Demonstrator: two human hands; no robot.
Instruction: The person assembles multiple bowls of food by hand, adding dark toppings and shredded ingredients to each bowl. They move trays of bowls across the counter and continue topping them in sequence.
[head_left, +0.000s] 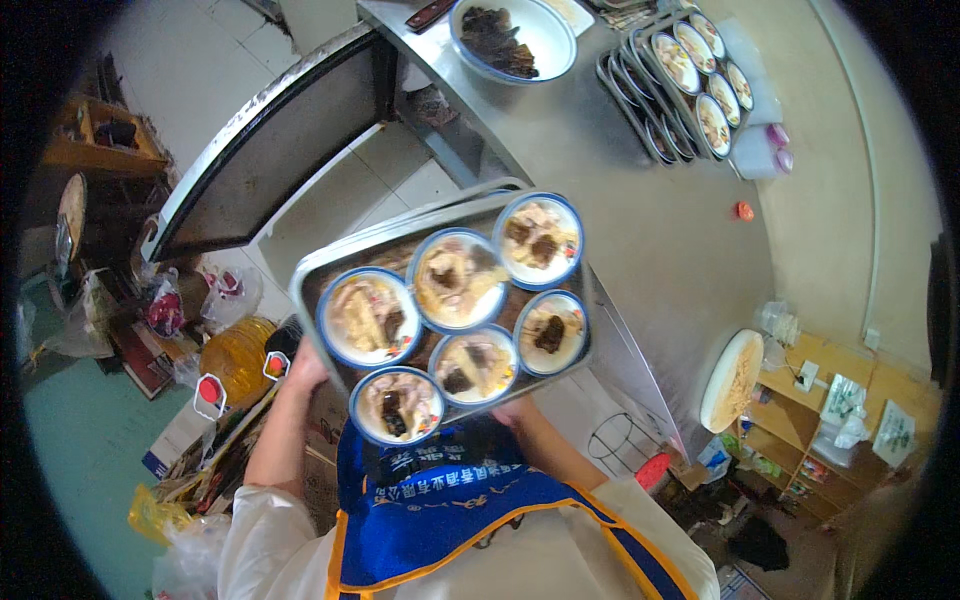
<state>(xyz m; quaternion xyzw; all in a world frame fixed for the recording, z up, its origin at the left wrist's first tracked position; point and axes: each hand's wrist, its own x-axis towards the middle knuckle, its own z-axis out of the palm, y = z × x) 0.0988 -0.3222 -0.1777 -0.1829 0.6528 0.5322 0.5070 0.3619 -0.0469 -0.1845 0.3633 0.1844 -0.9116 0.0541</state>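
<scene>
A metal tray [470,210] is held level in front of my body, and the rim of what looks like a second tray shows along its far edge. Several blue-rimmed white bowls [369,316] stand on it in two rows, filled with pale meat pieces and dark brown bits. My left hand [308,366] is closed on the tray's left near corner, its fingers partly hidden underneath. Beneath the near right side, my right hand [514,408] grips the tray; most of its fingers are hidden by the tray.
A steel table [640,230] runs to my right, bearing stacked trays of filled bowls [700,90], a white bowl of dark food [513,40] and a round board [732,381]. A dark-framed door or panel [270,140] stands ahead left. Oil jugs [235,360] and bags crowd the left floor.
</scene>
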